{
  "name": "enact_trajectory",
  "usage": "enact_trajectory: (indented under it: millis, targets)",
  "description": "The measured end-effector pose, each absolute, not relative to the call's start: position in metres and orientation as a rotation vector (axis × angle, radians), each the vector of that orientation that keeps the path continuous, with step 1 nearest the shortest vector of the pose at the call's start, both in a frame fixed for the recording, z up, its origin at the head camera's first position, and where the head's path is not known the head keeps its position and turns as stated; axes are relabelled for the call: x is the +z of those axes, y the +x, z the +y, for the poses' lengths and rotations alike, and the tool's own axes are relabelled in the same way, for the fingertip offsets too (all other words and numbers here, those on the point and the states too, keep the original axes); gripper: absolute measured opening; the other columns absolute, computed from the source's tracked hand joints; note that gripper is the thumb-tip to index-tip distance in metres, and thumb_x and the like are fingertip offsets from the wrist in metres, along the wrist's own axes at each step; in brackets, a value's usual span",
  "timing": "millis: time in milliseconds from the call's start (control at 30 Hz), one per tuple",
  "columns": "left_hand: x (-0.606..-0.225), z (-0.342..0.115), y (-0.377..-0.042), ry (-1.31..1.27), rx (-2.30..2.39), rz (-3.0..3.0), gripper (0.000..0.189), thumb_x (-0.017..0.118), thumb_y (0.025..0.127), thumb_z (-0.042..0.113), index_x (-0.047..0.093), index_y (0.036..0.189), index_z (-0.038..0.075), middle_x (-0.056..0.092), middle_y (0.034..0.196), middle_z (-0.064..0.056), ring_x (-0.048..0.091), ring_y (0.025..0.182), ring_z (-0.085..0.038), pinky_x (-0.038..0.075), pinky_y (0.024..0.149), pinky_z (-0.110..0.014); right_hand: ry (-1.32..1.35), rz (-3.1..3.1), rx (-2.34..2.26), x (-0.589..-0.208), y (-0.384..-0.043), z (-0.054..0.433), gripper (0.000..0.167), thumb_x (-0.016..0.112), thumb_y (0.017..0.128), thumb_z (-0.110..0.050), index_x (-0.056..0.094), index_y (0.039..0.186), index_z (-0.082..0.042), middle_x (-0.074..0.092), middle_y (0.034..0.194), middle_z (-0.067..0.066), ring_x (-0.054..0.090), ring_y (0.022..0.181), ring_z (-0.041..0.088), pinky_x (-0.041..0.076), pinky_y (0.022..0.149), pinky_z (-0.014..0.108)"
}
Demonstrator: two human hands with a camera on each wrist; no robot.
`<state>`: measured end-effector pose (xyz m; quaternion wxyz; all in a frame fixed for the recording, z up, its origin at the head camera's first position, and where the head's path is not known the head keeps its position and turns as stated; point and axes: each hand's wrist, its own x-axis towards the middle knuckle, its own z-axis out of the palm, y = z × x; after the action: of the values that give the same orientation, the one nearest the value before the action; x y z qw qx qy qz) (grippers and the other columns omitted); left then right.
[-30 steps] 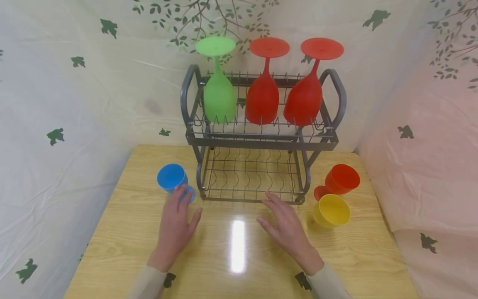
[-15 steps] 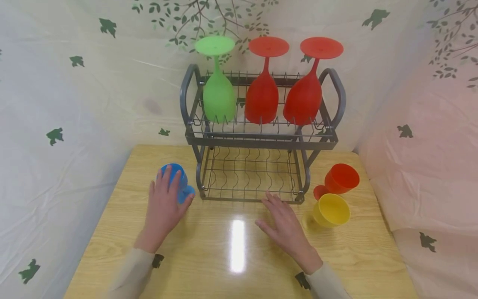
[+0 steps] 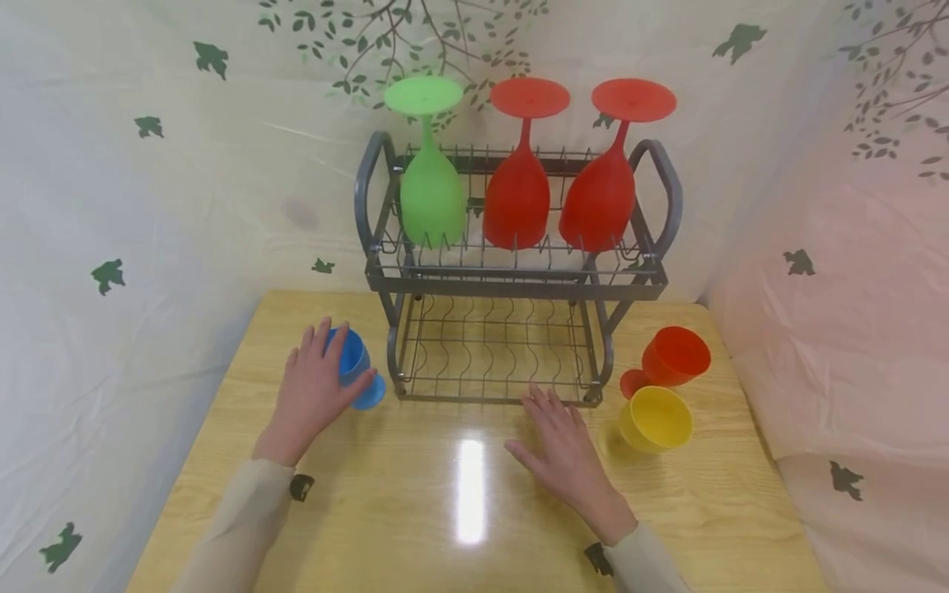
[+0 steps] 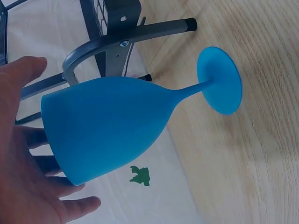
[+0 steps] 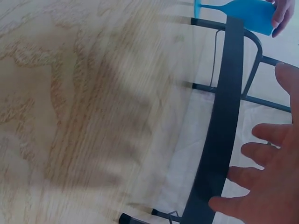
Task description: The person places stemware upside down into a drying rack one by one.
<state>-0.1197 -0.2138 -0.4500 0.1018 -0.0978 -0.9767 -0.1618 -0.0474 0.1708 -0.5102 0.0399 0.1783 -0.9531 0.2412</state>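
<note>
A blue plastic wine glass (image 4: pixel 110 126) stands upright on its foot, just left of the rack. My left hand (image 3: pixel 306 395) is over its rim; in the left wrist view the thumb is raised off the bowl on one side and the fingertips (image 4: pixel 80 209) spread past the mouth on the other. My right hand (image 3: pixel 567 457) is spread, holding nothing, its fingertips at the lower front bar of the dark metal dish rack (image 3: pixel 511 287). Upside down on the upper tier sit a green wine glass (image 3: pixel 432 198) and two red wine glasses (image 3: pixel 516 202).
To the right of the rack, a red wine glass (image 3: pixel 676 357) and a yellow wine glass (image 3: pixel 656 420) stand close together on the wooden table (image 3: pixel 371 511). The lower wire tier (image 3: pixel 489 350) carries no glasses. Behind the rack hangs a patterned cloth (image 3: pixel 222 181).
My left hand has moved left and away from me, from the front of the blue wine glass to its rim. My right hand stays nearly still. The view has shifted slightly.
</note>
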Motion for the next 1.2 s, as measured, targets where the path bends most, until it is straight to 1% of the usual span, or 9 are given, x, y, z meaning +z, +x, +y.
enact_trajectory:
  millis: [100,167,333,500,600,767,867,1000,1200]
  targets:
    - [-0.45,-0.214,-0.121,-0.282,-0.493,-2.91,0.083,0.071,0.093,0.045,0.041,0.154,-0.003,0.032,0.158,-0.035,0.031,0.143,-0.06,0.036,0.106,-0.075,0.507,-2.965,0.693,-0.514,-0.048,0.171,0.079,0.058,0.099,-0.059,0.044,0.156,-0.006,0.031,0.167,0.014,0.025,0.154,0.041,0.018,0.119,0.069]
    - [-0.45,-0.214,-0.122,-0.277,-0.502,-2.923,0.081,0.071,0.094,0.043,0.041,0.154,-0.003,0.033,0.158,-0.035,0.032,0.143,-0.059,0.039,0.105,-0.074,0.486,-2.983,0.663,-0.516,-0.049,0.171,0.079,0.058,0.1,-0.059,0.044,0.156,-0.005,0.03,0.167,0.014,0.023,0.154,0.04,0.016,0.12,0.069]
    - [-0.448,-0.215,-0.122,-0.262,-0.533,-2.933,0.075,0.069,0.096,0.036,0.042,0.153,-0.004,0.036,0.155,-0.036,0.039,0.138,-0.057,0.041,0.105,-0.072,0.479,-2.985,0.576,-0.519,-0.05,0.17,0.078,0.058,0.1,-0.057,0.046,0.154,-0.002,0.032,0.166,0.015,0.024,0.154,0.042,0.018,0.12,0.069]
    - [-0.447,-0.215,-0.12,-0.218,-0.567,-2.931,0.07,0.069,0.097,0.033,0.044,0.152,-0.003,0.04,0.151,-0.036,0.044,0.133,-0.057,0.041,0.106,-0.07,0.494,-2.984,0.525,-0.521,-0.05,0.169,0.079,0.055,0.101,-0.059,0.046,0.154,-0.001,0.032,0.166,0.015,0.025,0.153,0.042,0.019,0.121,0.066]
    - [-0.446,-0.215,-0.117,-0.178,-0.593,-2.916,0.068,0.069,0.096,0.032,0.046,0.151,-0.002,0.041,0.148,-0.037,0.046,0.129,-0.057,0.043,0.102,-0.071,0.499,-2.989,0.522,-0.52,-0.05,0.169,0.079,0.055,0.101,-0.058,0.045,0.155,-0.001,0.032,0.166,0.016,0.025,0.153,0.042,0.019,0.122,0.065]
    - [-0.443,-0.217,-0.107,-0.114,-0.63,-2.835,0.067,0.069,0.093,0.031,0.05,0.149,0.001,0.041,0.143,-0.037,0.049,0.12,-0.057,0.048,0.091,-0.073,0.503,-3.0,0.525,-0.52,-0.049,0.169,0.078,0.056,0.102,-0.057,0.043,0.156,-0.002,0.032,0.166,0.015,0.024,0.154,0.041,0.019,0.122,0.064]
    - [-0.44,-0.22,-0.099,-0.097,-0.638,-2.76,0.065,0.071,0.091,0.03,0.054,0.147,0.003,0.041,0.14,-0.037,0.049,0.116,-0.056,0.049,0.086,-0.074,0.508,-2.998,0.523,-0.521,-0.049,0.17,0.077,0.056,0.102,-0.055,0.042,0.156,-0.003,0.032,0.166,0.015,0.024,0.154,0.04,0.019,0.122,0.064]
    - [-0.436,-0.224,-0.09,-0.099,-0.637,-2.667,0.061,0.074,0.089,0.025,0.059,0.143,0.004,0.043,0.137,-0.037,0.05,0.112,-0.057,0.049,0.086,-0.074,0.514,-2.982,0.525,-0.522,-0.05,0.17,0.076,0.058,0.101,-0.053,0.043,0.156,-0.002,0.034,0.165,0.016,0.026,0.153,0.041,0.02,0.122,0.064]
    - [-0.426,-0.228,-0.079,-0.075,-0.674,-2.623,0.059,0.077,0.087,0.021,0.06,0.141,0.003,0.043,0.138,-0.037,0.047,0.117,-0.057,0.047,0.089,-0.074,0.518,-2.984,0.532,-0.522,-0.05,0.17,0.076,0.058,0.102,-0.053,0.043,0.156,-0.002,0.034,0.165,0.016,0.026,0.153,0.041,0.021,0.122,0.064]
